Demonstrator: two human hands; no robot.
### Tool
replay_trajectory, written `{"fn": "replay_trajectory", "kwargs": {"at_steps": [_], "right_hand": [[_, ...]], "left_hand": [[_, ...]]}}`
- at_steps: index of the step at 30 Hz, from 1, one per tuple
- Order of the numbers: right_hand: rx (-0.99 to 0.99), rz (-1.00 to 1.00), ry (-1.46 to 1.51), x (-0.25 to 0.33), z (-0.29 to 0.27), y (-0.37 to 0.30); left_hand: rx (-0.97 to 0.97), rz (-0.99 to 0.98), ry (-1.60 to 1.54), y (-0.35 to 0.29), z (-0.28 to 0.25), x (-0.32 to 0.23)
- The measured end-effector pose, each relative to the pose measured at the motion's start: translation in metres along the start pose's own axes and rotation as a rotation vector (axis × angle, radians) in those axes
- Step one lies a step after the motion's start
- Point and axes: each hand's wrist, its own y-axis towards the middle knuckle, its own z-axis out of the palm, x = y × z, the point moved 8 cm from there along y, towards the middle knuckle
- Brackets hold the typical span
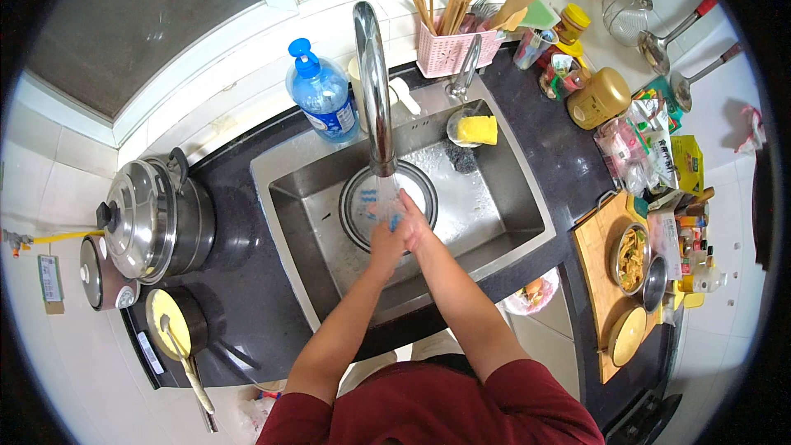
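Observation:
Both my hands are close together in the steel sink (321, 268), under the chrome faucet (381, 107). My left hand (389, 243) is closed, its fingers partly hidden. My right hand (416, 218) presses against it from the right, fingers bent inward. Between and beyond them is something clear or whitish with blue marks (368, 196); water and fingers blur its shape. Beneath lies a round dark-rimmed vessel (346, 227) with a pale inside, on the sink floor.
A yellow sponge (478, 130) and a dark scouring pad (461, 159) are at the sink's far right. Behind stands a blue soap bottle (324, 99) beside a pink utensil basket (449, 51). Pots (148, 214) crowd the left counter; a cutting board (601, 239) with bowls lies right.

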Motion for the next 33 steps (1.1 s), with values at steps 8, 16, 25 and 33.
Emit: {"fn": "replay_trajectory", "kwargs": {"at_steps": [8,16,25,33], "right_hand": [[-0.159,-0.180,-0.303,-0.011,0.026,-0.013],[-0.252,-0.206,-0.291,-0.018,0.023,-0.019],[-0.125,-0.215,-0.261,-0.005,0.015,-0.008],[-0.062,-0.559,-0.309,0.040,0.041,-0.033]], "left_hand": [[-0.055,-0.250,-0.182,0.037,-0.022,0.050],[0.181,-0.402,-0.372,0.042,-0.005,0.034],[0.164,0.075,0.269,0.060,-0.010,0.081],[-0.136,-0.784,-0.576,0.002,-0.022,0.042]]}}
